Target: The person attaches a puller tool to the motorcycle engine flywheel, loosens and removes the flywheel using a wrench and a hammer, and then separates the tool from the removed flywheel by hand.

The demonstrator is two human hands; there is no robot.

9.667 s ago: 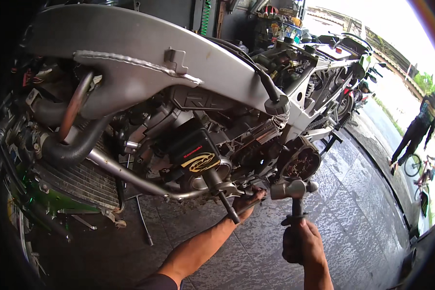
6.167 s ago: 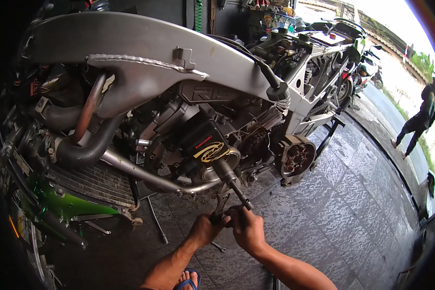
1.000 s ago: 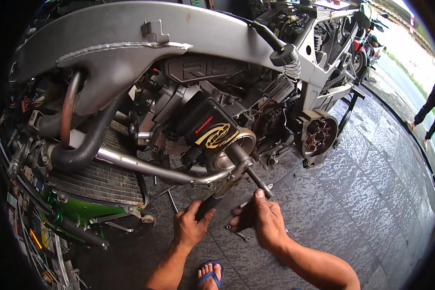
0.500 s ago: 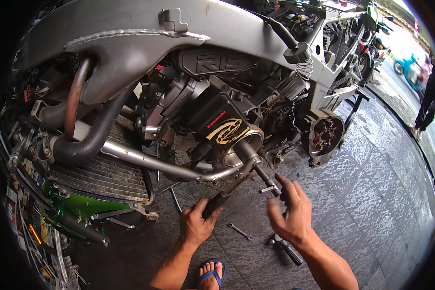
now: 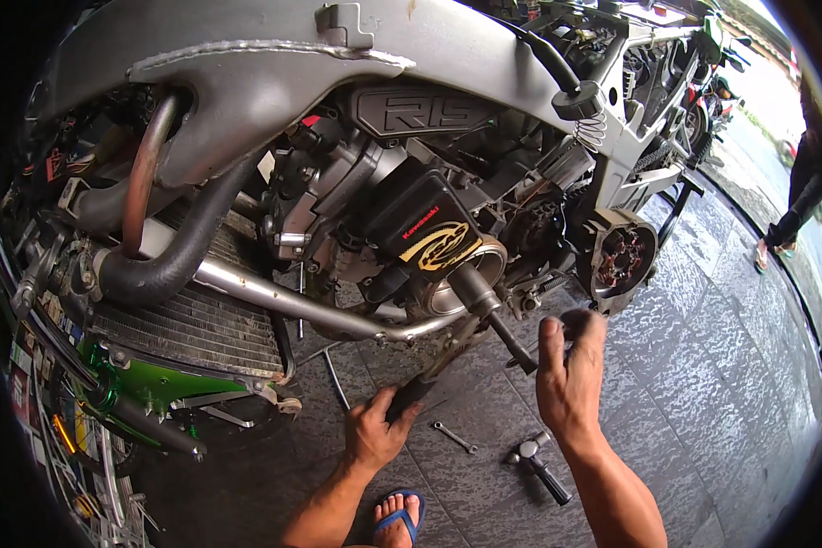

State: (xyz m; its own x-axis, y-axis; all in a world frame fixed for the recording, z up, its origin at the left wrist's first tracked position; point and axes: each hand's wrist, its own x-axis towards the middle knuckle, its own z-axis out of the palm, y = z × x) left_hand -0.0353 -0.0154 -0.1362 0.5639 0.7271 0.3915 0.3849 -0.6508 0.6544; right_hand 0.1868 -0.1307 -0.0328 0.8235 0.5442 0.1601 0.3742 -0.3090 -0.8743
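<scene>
My left hand (image 5: pixel 374 431) is wrapped round the black grip of a long metal tool (image 5: pixel 409 395). The tool's far end meets a cylindrical puller (image 5: pixel 475 290) at the round engine housing (image 5: pixel 495 258); its jaw shape is unclear. From the puller a screw shaft (image 5: pixel 513 343) sticks out toward me, with a small crossbar near its end. My right hand (image 5: pixel 571 384) is raised just right of that end, thumb apart from bent fingers, with nothing visible in it. Whether it touches the crossbar cannot be made out.
A stripped motorcycle with a grey frame (image 5: pixel 247 91) and radiator (image 5: pixel 187 333) stands before me. A combination wrench (image 5: pixel 455 437) and a black-handled hammer (image 5: pixel 543 470) lie on the tiled floor. A round metal casing (image 5: pixel 623 265) is at the right; a person (image 5: pixel 799 196) stands beyond.
My right hand has moved right and slightly up, off the crossbar's side. The crossbar has turned. My left hand keeps its hold on the tool. The view has shifted slightly.
</scene>
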